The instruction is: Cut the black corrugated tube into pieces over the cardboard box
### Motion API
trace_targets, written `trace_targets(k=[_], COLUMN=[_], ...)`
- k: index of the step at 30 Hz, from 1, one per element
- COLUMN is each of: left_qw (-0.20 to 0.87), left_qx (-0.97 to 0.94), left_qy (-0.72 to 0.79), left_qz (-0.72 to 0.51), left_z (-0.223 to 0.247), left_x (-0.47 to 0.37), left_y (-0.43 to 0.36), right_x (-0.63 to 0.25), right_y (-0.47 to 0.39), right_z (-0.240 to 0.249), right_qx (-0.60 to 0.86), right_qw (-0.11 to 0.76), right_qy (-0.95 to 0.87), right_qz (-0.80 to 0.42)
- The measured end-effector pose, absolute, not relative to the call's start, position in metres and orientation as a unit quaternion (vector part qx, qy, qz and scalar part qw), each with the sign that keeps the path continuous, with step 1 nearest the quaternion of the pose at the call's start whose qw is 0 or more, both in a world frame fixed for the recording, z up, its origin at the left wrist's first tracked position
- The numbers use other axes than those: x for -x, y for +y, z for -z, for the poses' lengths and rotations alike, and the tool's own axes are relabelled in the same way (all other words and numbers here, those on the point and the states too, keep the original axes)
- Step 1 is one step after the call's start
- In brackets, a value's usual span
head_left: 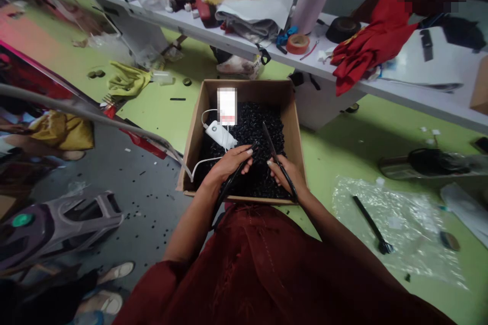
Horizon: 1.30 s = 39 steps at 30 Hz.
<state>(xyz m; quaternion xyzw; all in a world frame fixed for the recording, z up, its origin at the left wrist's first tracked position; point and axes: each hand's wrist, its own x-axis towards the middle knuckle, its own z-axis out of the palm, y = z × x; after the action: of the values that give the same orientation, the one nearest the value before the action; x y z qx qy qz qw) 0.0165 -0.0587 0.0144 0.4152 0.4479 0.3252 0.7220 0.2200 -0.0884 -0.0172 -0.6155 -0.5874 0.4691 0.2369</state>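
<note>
My left hand (233,161) is closed on a black strip (227,188). The strip's short end sticks out past the fingertips, and the rest trails down over the box's near edge. To the right, my right hand (284,175) grips dark scissors (270,141), their pointed blade aimed away from me; the fingers partly cover the handle. Both hands are over an open cardboard box (299,150) holding a heap of small shiny black pieces (253,117). On the heap lies a white power strip (220,134) with a white cable, beside a blurred-out white item (227,105).
A cluttered white shelf (244,45) crosses behind the box, bearing orange tape (298,43) and red cloth (371,40). Clear plastic (412,233) with a black strip lies on the green table at right. A grey cable passes left; a plastic stool (76,223) and another person's feet are below.
</note>
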Motion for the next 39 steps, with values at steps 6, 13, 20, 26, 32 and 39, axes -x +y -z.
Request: trace_targets(k=[6, 13, 20, 26, 32, 39], left_qw=[0.732, 0.723, 0.700, 0.582, 0.552, 0.547], left_qx=[-0.416, -0.375, -0.347, -0.466, -0.501, -0.523], left_qy=[0.416, 0.404, 0.446, 0.534, 0.549, 0.545], left_qz=[-0.342, -0.417, -0.437, -0.399, -0.378, -0.360], left_z=[-0.041, -0.033, -0.009, 0.002, 0.003, 0.002], left_x=[-0.022, -0.034, -0.031, -0.030, -0.029, -0.029], left_y=[-0.059, -0.044, -0.040, -0.042, -0.044, -0.044], right_x=[-0.220, -0.222, -0.223, -0.218, -0.218, -0.218], right_y=[-0.087, -0.084, -0.082, -0.083, -0.084, -0.084], right_z=[0.019, 0.028, 0.026, 0.019, 0.024, 0.024], right_qx=[0.603, 0.599, 0.610, 0.602, 0.598, 0.590], right_qw=[0.281, 0.297, 0.245, 0.232, 0.225, 0.210], right_qy=[-0.578, -0.589, -0.617, -0.660, -0.666, -0.670], right_qz=[-0.472, -0.454, -0.432, -0.386, -0.386, -0.399])
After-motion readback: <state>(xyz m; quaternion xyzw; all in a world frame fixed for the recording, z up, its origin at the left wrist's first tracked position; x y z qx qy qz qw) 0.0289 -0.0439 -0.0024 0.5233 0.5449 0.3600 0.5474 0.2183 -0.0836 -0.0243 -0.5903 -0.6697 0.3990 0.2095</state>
